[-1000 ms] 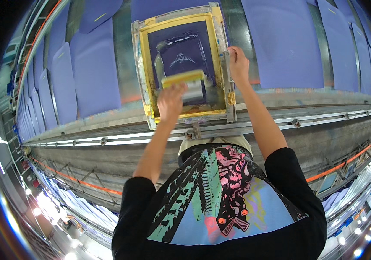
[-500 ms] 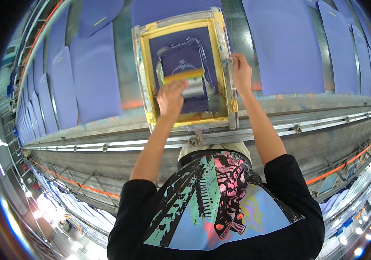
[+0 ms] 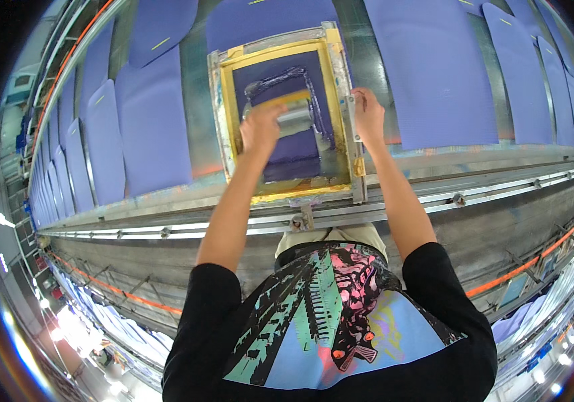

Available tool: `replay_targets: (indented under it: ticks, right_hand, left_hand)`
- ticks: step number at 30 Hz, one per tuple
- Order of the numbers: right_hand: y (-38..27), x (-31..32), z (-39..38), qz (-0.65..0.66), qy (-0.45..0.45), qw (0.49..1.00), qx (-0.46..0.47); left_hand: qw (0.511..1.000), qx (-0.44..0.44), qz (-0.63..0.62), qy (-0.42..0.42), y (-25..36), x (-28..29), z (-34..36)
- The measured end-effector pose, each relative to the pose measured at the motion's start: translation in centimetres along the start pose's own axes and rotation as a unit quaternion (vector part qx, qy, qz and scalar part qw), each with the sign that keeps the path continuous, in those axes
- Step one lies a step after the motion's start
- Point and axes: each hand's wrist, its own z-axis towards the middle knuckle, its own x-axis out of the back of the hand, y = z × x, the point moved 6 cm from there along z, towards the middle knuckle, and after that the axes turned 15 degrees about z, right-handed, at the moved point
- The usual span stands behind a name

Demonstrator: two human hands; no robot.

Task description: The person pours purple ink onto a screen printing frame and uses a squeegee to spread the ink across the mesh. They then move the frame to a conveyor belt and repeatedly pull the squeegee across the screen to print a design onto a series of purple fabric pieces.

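Observation:
My left hand (image 3: 260,128) is closed around a squeegee (image 3: 295,114) with a yellowish upper edge, slightly blurred by motion. The squeegee lies across the dark mesh inside a screen printing frame (image 3: 332,74), whose inner border is covered in yellow tape. Wet, shiny ink (image 3: 287,76) forms a ridge beyond the squeegee and down the right side of the mesh. With its fingers bent, my right hand (image 3: 369,114) grips a metal bracket (image 3: 351,115) on the frame's right edge. The frame rests over the long table, its near end by the rail in front of me.
Purple-blue flat sheets (image 3: 434,80) lie in rows on the metal table (image 3: 200,114) on both sides of the frame. A metal rail (image 3: 407,210) with several clamps runs along the near edge. An orange pipe (image 3: 535,263) runs lower down, behind my right arm.
My left hand has pushed the squeegee farther from me across the mesh, now hiding the pale pattern seen before. My right hand keeps its hold on the bracket.

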Motion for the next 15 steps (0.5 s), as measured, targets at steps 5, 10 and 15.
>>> replay_targets:
  ticks: [5, 10, 15]
  right_hand:
    - [1.5, -0.3, 0.8, 0.010, 0.017, 0.996, 0.083]
    - [-4.5, -1.5, 0.1, -0.056, 0.016, 0.996, 0.071]
    - [-11.3, -10.5, -5.7, 0.003, -0.001, 0.996, 0.092]
  left_hand:
    - [0.994, -0.100, -0.034, 0.037, 1.6, -0.3, -9.2]
    - [0.983, -0.127, -0.078, 0.103, -0.1, 3.1, -12.8]
    - [0.975, -0.109, -0.133, 0.143, -9.3, 8.2, -14.6]
